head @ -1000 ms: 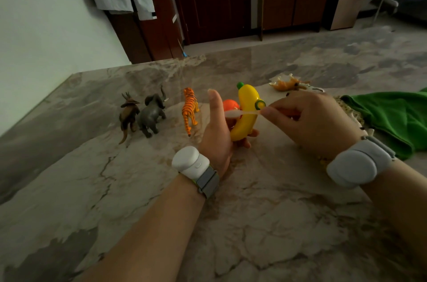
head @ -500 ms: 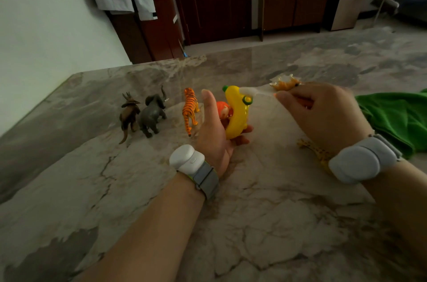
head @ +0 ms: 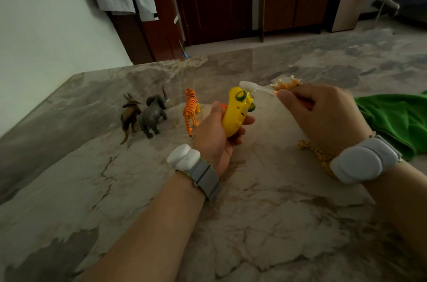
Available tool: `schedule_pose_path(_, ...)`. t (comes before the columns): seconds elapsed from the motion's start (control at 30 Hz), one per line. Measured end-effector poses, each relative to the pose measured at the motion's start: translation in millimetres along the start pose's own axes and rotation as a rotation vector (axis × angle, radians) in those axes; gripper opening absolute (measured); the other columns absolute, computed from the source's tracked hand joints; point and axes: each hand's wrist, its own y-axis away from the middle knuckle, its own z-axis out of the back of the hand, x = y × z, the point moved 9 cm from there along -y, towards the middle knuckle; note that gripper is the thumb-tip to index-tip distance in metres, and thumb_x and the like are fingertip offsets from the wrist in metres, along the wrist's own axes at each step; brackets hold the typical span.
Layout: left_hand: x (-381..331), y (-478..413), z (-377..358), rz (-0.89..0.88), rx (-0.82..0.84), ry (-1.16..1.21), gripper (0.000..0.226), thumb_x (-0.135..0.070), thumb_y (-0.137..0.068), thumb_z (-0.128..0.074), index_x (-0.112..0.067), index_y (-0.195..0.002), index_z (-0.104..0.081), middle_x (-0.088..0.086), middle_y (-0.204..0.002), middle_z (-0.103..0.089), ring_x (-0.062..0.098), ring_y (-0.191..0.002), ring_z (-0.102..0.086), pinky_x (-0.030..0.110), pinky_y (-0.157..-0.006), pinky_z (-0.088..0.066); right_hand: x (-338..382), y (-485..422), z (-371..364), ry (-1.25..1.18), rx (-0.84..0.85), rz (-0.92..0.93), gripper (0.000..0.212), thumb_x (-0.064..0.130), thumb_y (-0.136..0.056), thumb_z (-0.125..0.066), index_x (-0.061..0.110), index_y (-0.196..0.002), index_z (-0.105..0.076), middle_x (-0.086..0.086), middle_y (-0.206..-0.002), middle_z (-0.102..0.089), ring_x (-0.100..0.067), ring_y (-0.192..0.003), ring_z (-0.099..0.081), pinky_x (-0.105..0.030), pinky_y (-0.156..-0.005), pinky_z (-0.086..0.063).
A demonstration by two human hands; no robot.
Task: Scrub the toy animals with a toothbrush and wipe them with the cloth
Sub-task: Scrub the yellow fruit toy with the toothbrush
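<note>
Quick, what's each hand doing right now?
Left hand: closed around the yellow toy.
Right hand: closed, pinching the toothbrush.

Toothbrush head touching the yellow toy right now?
Cannot tell. In the head view the toothbrush head overlaps the top edge of the yellow toy held in the left hand, but blur hides any contact or gap.
</note>
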Motion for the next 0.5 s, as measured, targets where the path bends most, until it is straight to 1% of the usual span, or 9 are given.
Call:
schedule_pose_path(0.07, 0.6, 0.7, -0.7, 0.009, 0.011, 0.022, 0.046, -0.040, -0.108, -0.025, -0.012, -0.090, -0.057, 0.016, -0.074, -0.071, 0.016, -0.049, -0.050, 0.024, -0.045, -0.034, -1.4, -0.9, 3.7, -0.003, -0.021, 0.004, 0.042, 0.048, -0.098, -0.053, 0.015, -0.085, -0.074, -0.003, -0.078, -0.070, -0.020, -0.071, -0.062, -0.038, -0.071, -0.053)
schedule_pose_path(0.13, 1.9, 1.1, -1.5, 0.021, 0.015, 0.034, 0.045, -0.040, -0.108, -0.026, -0.011, -0.093, -0.057, 0.016, -0.072, -0.070, 0.015, -0.046, -0.048, 0.022, -0.042, -0.032, 0.6, -1.3, 3.7, -0.023, -0.007, 0.014, 0.040, 0.048, -0.098, -0.053, 0.016, -0.087, -0.075, -0.002, -0.078, -0.069, -0.017, -0.071, -0.061, -0.035, -0.072, -0.052)
schedule_pose_path(0.2, 3.8, 0.8, -1.0, 0.036, 0.011, 0.033, 0.045, -0.040, -0.107, -0.026, -0.010, -0.095, -0.057, 0.015, -0.067, -0.069, 0.014, -0.043, -0.045, 0.021, -0.042, -0.030, 7.2, 0.3, -0.8, -0.048, 0.036, 0.035, 0.035, 0.047, -0.097, -0.054, 0.020, -0.088, -0.075, 0.006, -0.071, -0.065, -0.009, -0.069, -0.059, -0.016, -0.063, -0.045)
schedule_pose_path(0.23, 4.8, 0.2, -0.5, 0.045, 0.007, 0.034, 0.045, -0.040, -0.107, -0.026, -0.009, -0.096, -0.057, 0.013, -0.064, -0.068, 0.013, -0.042, -0.044, 0.020, -0.041, -0.029, 11.3, 1.5, -3.0, -0.062, 0.059, 0.051, 0.032, 0.046, -0.097, -0.055, 0.023, -0.089, -0.075, 0.010, -0.067, -0.062, -0.005, -0.068, -0.058, -0.010, -0.059, -0.040)
schedule_pose_path(0.3, 6.5, -1.5, 0.9, 0.059, 0.002, 0.038, 0.046, -0.040, -0.107, -0.026, -0.008, -0.098, -0.058, 0.011, -0.060, -0.065, 0.012, -0.040, -0.042, 0.018, -0.039, -0.030, 18.7, 3.6, -5.3, -0.097, 0.087, 0.092, 0.029, 0.044, -0.097, -0.057, 0.023, -0.090, -0.076, 0.014, -0.060, -0.056, 0.001, -0.064, -0.056, -0.005, -0.055, -0.037)
schedule_pose_path(0.4, 8.8, -3.0, 2.4, 0.078, -0.003, 0.037, 0.048, -0.041, -0.107, -0.025, -0.009, -0.097, -0.058, 0.009, -0.057, -0.063, 0.011, -0.038, -0.042, 0.017, -0.037, -0.030, 21.4, 4.5, -3.7, -0.142, 0.092, 0.126, 0.030, 0.043, -0.095, -0.058, 0.021, -0.091, -0.077, 0.011, -0.057, -0.057, 0.001, -0.058, -0.055, -0.005, -0.054, -0.037)
schedule_pose_path(0.5, 9.5, -3.8, 2.3, 0.078, -0.003, 0.041, 0.050, -0.042, -0.107, -0.022, -0.010, -0.091, -0.058, 0.008, -0.054, -0.061, 0.011, -0.035, -0.040, 0.014, -0.036, -0.028, 22.4, 5.4, -4.2, -0.174, 0.116, 0.145, 0.028, 0.044, -0.094, -0.060, 0.023, -0.089, -0.077, 0.010, -0.059, -0.062, -0.004, -0.059, -0.058, -0.009, -0.055, -0.041)
